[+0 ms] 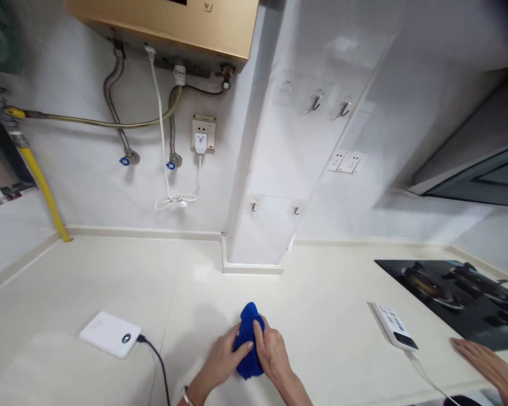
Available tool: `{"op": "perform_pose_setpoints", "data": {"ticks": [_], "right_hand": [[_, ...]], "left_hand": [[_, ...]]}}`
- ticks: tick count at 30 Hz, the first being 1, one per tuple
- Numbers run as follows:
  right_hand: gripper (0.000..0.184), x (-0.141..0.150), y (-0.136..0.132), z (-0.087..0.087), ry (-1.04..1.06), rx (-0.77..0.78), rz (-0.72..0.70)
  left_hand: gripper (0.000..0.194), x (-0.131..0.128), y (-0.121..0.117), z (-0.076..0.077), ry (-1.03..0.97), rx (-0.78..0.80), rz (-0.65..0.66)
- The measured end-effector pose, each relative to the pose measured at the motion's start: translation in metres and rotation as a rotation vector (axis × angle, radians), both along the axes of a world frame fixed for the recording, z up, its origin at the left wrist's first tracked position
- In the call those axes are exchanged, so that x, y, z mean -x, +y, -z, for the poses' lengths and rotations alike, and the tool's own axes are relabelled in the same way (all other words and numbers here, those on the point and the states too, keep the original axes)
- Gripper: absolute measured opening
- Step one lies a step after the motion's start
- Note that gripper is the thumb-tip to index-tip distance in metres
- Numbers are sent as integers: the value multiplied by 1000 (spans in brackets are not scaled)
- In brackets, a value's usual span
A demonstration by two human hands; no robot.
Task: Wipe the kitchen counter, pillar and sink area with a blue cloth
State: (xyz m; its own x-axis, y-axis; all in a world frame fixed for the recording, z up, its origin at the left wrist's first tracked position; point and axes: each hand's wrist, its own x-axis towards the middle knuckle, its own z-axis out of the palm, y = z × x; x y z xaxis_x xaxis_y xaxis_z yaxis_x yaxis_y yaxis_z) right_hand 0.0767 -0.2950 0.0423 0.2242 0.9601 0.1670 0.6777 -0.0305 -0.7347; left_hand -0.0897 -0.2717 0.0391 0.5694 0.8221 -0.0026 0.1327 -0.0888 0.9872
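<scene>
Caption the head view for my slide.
Left hand and right hand grip a blue cloth over a pale counter, black stove at right.

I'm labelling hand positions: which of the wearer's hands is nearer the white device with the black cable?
Left. The left hand, on the left of the blue cloth, is to the right of the white device; the right hand, across the cloth, is farther right.
</scene>
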Motion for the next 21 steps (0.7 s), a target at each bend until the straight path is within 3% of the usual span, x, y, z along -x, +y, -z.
{"op": "perform_pose_setpoints", "data": {"ticks": [3, 6, 9, 11, 13, 16, 19, 21], "right_hand": [[69, -6, 7, -14, 2, 26, 21], [64, -10, 16, -34, 175, 96, 6], [59, -14, 29, -49, 354, 208, -34], [63, -20, 36, -47, 435, 236, -95], [72, -32, 37, -29, 447, 223, -113], [68, -62, 21, 24, 230, 66, 55], [57, -101, -13, 91, -82, -65, 173], [58, -120, -36, 130, -243, -73, 164]], "left_hand": [[51, 10, 10, -19, 202, -131, -18], [47, 26, 29, -38, 402, -246, -151], [52, 41, 57, -46, 406, -196, -258], [55, 51, 79, -43, 450, -98, -321], [49, 63, 98, -37, 620, -10, -439], [47, 78, 115, -28, 853, 27, -633], [52, 68, 111, -10, 843, -95, -697], [52, 45, 99, 12, 767, -257, -654]]}}
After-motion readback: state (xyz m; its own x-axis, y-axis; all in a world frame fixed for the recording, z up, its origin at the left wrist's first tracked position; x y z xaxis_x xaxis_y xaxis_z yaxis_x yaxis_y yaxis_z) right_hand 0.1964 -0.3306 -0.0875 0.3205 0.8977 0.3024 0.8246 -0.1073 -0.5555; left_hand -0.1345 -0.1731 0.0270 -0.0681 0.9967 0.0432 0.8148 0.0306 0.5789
